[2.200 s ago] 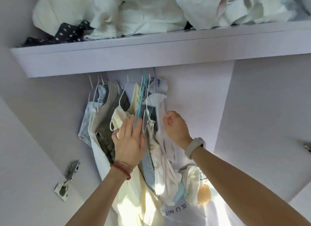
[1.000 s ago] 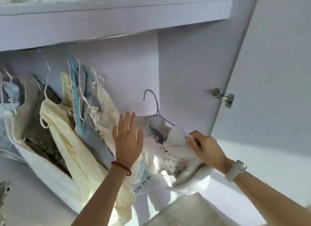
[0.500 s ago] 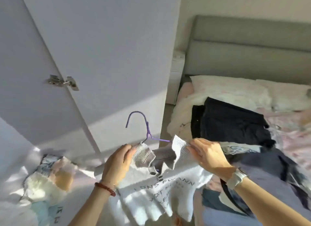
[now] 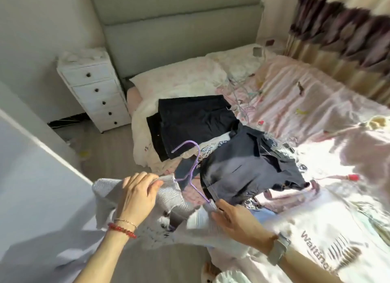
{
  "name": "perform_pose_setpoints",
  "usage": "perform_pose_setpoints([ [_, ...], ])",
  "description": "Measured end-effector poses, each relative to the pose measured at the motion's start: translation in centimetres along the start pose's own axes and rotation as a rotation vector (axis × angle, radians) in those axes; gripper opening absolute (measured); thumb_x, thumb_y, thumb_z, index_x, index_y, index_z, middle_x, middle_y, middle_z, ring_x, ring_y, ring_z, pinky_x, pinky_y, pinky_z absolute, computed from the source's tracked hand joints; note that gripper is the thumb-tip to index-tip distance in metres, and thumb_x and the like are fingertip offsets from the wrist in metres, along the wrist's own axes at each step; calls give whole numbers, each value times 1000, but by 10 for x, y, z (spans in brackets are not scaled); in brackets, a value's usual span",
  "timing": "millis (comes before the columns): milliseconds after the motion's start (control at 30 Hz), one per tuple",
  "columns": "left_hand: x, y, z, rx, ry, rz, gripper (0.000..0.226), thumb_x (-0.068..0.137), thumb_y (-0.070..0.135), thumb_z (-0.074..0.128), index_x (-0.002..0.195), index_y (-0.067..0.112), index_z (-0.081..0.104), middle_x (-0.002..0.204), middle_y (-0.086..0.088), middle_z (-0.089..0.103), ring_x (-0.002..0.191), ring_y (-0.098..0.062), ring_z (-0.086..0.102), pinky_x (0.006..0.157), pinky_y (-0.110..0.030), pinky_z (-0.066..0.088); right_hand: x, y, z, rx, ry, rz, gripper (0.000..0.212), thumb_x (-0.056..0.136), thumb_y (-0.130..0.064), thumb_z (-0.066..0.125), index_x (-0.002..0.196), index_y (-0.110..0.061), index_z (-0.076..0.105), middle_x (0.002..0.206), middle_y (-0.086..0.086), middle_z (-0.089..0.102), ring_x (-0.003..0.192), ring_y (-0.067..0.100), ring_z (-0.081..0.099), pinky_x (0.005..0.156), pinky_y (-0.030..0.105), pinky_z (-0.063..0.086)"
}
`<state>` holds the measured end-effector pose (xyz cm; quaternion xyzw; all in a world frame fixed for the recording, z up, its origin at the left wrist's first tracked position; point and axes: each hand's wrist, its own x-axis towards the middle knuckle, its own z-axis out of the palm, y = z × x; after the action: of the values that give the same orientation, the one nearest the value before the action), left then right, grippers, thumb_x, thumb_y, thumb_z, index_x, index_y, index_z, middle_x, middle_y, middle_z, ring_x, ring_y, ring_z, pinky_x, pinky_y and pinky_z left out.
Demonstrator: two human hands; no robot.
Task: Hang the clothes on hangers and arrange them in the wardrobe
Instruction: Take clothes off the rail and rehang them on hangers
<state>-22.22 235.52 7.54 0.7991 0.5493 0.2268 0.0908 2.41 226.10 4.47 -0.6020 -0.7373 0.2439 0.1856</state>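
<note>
Sweater [image 4: 168, 200], pale grey and ribbed with dark lettering on its front, hangs in the air between the two hands, just in front of the near edge of the bed [image 4: 316, 105] and beside the white wardrobe door [image 4: 31, 156]. A purple hanger [image 4: 193, 169] sits partly inside its neck: the hook curls up and away from the person, toward the dark clothes [image 4: 196, 118] piled on the bed, and the bar of the hanger runs on a slant from upper left down to lower right, so the long axis is tilted rather than level. The left hand [image 4: 137, 195] grips the ribbed shoulder at the upper left, fingers curled over the fabric; the right hand [image 4: 234, 220] pinches the cloth at the lower right end of the hanger, where the wire meets the knit. To do this step well, each shoulder seam should probably be pulled over its end of the hanger in turn, with the neck centred under the hook, then the hanger levelled so the knit does not slide off the low side. Stretching the ribbed collar seems the main risk. A white chest of drawers [image 4: 95, 93] stands by the headboard [image 4: 179, 29].
</note>
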Motion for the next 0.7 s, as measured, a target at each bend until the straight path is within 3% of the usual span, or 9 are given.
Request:
perform_pose_setpoints([
  [67,24,17,23,-35,-62,29,24,84,30,49,75,14,64,72,-3,64,69,-27,61,69,-30,27,-10,13,-13,44,27,82,18,94,-37,43,80,-29,36,74,15,59,71,40,52,58,35,31],
  [133,45,37,45,-107,-131,56,11,85,18,62,78,11,66,76,-7,66,75,-30,62,73,-35,35,-21,30,-24,46,89,210,24,94,-39,40,76,-25,33,69,17,56,70,39,52,60,36,33],
  [200,60,63,68,-186,-229,95,7,85,15,64,82,11,67,81,-8,68,81,-33,61,78,-40,43,-40,45,-41,37,173,329,27,94,-37,41,77,-16,42,65,14,55,70,37,55,61,36,34],
  [267,68,93,89,-261,-314,108,12,87,22,59,82,14,65,83,-7,67,83,-32,58,76,-36,42,-62,57,-56,1,190,441,29,94,-34,43,85,-8,53,66,11,60,68,34,58,59,36,37],
  [300,68,99,94,-272,-349,97,15,88,26,57,80,15,63,84,-6,66,83,-32,58,72,-34,39,-67,60,-60,-20,181,464,30,94,-34,44,87,-8,55,65,9,61,66,33,59,55,34,36],
  [367,73,136,126,-276,-515,262,19,88,34,54,78,18,60,85,-6,67,84,-32,57,64,-31,35,-104,66,-68,-31,287,664,28,93,-35,45,82,-11,55,67,10,63,67,31,60,54,31,30],
  [533,68,170,146,-238,-719,413,28,87,47,49,77,22,57,79,-3,63,81,-30,56,65,-30,35,-150,52,-62,21,270,894,23,93,-32,46,77,-15,50,71,8,59,67,22,54,56,25,24],
  [633,61,190,152,-214,-863,549,30,87,45,50,68,22,55,70,-2,58,73,-25,54,61,-29,36,-178,32,-43,174,290,1025,27,95,-25,46,69,-21,42,68,-2,51,72,22,53,61,23,33],
  [700,49,202,155,-200,-976,626,31,87,42,51,67,19,55,70,-3,56,71,-24,52,60,-30,35,-196,20,-38,305,273,1107,24,96,-27,44,73,-21,47,74,-2,54,76,19,53,71,25,38],
])
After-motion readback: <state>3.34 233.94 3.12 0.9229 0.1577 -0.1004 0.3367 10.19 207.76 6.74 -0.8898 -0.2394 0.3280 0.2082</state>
